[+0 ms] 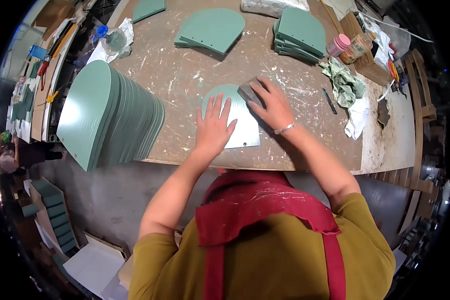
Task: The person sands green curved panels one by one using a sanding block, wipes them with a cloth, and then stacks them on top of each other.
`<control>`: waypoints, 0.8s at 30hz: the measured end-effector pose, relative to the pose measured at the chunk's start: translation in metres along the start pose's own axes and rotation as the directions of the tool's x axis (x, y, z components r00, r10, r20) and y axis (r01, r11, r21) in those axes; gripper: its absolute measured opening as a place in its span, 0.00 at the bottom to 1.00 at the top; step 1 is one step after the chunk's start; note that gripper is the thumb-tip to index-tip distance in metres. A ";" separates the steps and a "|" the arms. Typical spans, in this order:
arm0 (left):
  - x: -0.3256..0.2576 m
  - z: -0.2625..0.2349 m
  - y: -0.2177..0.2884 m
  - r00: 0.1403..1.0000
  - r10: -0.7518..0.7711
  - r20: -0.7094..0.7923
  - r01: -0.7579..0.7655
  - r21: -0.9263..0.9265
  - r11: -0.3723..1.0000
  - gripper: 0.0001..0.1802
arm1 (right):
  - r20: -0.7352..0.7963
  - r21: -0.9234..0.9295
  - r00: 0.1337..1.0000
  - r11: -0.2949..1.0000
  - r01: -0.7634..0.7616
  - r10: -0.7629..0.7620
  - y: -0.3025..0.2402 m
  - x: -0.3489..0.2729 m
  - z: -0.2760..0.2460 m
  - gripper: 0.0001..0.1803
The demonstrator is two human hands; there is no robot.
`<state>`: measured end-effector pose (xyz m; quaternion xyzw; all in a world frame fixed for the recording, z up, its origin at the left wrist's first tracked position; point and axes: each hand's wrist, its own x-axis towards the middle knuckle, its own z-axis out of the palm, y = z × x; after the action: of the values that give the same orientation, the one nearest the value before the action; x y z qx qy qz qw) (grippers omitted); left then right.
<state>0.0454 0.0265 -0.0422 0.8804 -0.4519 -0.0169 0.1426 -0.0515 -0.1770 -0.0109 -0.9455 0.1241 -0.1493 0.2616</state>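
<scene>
A pale green panel (246, 134) with one rounded end lies flat near the table's front edge, its curve facing away from me. My left hand (213, 127) rests on it with the fingers spread, holding nothing. At the panel's far right edge, my right hand (276, 108) grips a grey-brown sanding block (246, 91). The block's underside is hidden. Left of my hands, a long row of matching green panels (87, 112) stands on edge, leaning together.
Farther back lie two stacks of green panels, a middle one (216, 26) and a right one (305, 31). A pink-lidded jar (338, 45), crumpled green cloth (344, 82) and black pen-like tool (329, 101) sit at right. Another person (20, 155) is at far left.
</scene>
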 end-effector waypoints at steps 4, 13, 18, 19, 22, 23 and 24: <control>-0.022 0.000 0.026 0.986 0.156 0.056 -0.158 0.032 0.987 0.34 | 0.059 -0.082 0.996 0.994 0.074 -0.069 -0.004 -0.003 -0.019 0.29; -0.032 0.016 0.037 0.940 0.338 0.035 -0.332 -0.121 0.936 0.32 | 0.110 -0.109 0.978 0.975 0.192 -0.180 -0.056 0.062 0.041 0.23; -0.041 0.063 0.037 0.996 0.075 0.049 -0.052 -0.367 0.929 0.28 | 0.478 0.057 0.613 0.718 0.693 -0.629 -0.114 0.020 0.051 0.27; -0.045 0.071 0.036 0.991 0.129 0.047 -0.122 -0.132 0.984 0.29 | 0.494 0.154 0.565 0.707 0.691 -0.660 -0.113 0.025 0.043 0.27; -0.036 0.015 0.042 0.918 0.296 0.265 -0.245 -0.210 0.947 0.27 | 0.348 0.137 0.746 0.818 0.559 -0.568 -0.082 0.054 0.033 0.21; -0.038 0.015 0.039 0.936 0.334 0.109 -0.315 -0.162 0.935 0.27 | 0.222 0.117 0.798 0.828 0.549 -0.560 -0.079 0.068 0.033 0.20; -0.039 0.017 0.038 0.921 0.386 -0.051 -0.389 -0.102 0.916 0.27 | 0.228 0.020 0.800 0.824 0.567 -0.556 -0.078 0.073 0.033 0.20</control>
<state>-0.0104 0.0326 -0.0517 0.7646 -0.6134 -0.0001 0.1981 0.0390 -0.1201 0.0197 -0.9564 -0.1880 -0.1097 0.1947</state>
